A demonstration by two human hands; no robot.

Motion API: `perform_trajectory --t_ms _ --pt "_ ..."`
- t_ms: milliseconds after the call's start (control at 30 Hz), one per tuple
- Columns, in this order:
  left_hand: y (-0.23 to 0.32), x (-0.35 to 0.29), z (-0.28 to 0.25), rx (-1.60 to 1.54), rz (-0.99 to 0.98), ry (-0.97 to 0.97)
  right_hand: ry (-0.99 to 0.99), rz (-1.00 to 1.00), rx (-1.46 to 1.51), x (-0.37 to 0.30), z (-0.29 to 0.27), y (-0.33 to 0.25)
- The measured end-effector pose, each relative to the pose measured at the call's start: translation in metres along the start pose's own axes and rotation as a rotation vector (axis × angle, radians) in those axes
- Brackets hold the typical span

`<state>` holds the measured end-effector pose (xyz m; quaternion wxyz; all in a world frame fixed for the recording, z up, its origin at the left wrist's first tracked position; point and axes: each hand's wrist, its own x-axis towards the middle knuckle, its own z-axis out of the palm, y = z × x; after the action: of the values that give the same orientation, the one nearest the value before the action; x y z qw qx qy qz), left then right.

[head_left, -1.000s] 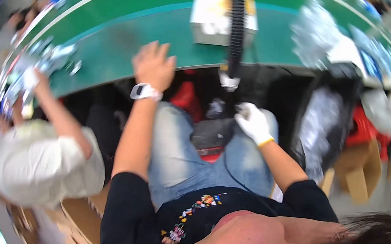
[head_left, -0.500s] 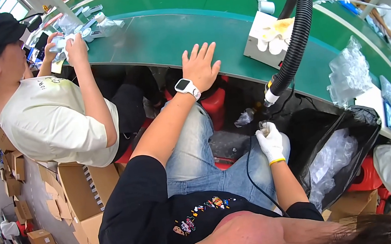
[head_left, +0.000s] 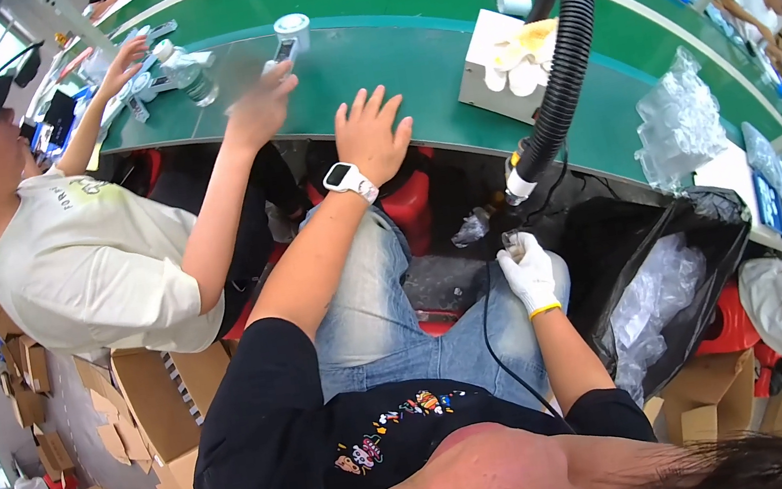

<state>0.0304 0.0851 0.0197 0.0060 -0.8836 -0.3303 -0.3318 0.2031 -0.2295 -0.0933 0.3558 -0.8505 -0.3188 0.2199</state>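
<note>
My left hand [head_left: 373, 134] is bare, with a white watch [head_left: 350, 180] on the wrist. Its fingers are spread over the front edge of the green workbench [head_left: 393, 52], and nothing is in it. My right hand [head_left: 529, 274] wears a white knit glove and rests by my right thigh. Its fingers are curled round something small and partly see-through that I cannot make out; a black cord [head_left: 491, 331] runs close by. Beyond my left hand, a co-worker's hand [head_left: 262, 110] touches a white handheld device [head_left: 288, 39] on the bench.
A black ribbed hose [head_left: 574, 45] arches down before a white box [head_left: 498, 66] with white gloves [head_left: 525, 57] on it. Clear plastic packaging [head_left: 682, 125] sits at the bench's right. A black bag [head_left: 605, 258] holds clear plastic. A clear bottle [head_left: 186, 73] stands near the co-worker.
The co-worker's arm has swung right, and a white device now stands on the bench beyond my left hand. My hands keep nearly the same pose; the view has shifted slightly.
</note>
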Motion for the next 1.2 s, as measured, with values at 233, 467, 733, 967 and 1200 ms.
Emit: perform_trajectory --t_ms 233,467,733,967,1200 --pt "-0.008 0.073 -0.063 -0.178 0.007 0.095 0.000 -0.037 0.255 -0.008 -0.007 -0.009" --pt "-0.141 0.149 -0.038 0.380 -0.568 -0.433 -0.031 -0.450 0.411 -0.036 -0.026 -0.128" --pt "0.033 0.001 -0.079 -1.453 -0.636 -0.132 -0.713 -0.024 1.359 -0.002 -0.005 -0.096" --pt "0.146 -0.051 -0.011 -1.886 -0.851 -0.115 0.031 -0.379 0.400 -0.067 -0.012 -0.070" --pt "0.141 -0.052 0.002 -1.866 -0.910 -0.087 0.145 -0.270 0.167 -0.087 -0.026 -0.102"
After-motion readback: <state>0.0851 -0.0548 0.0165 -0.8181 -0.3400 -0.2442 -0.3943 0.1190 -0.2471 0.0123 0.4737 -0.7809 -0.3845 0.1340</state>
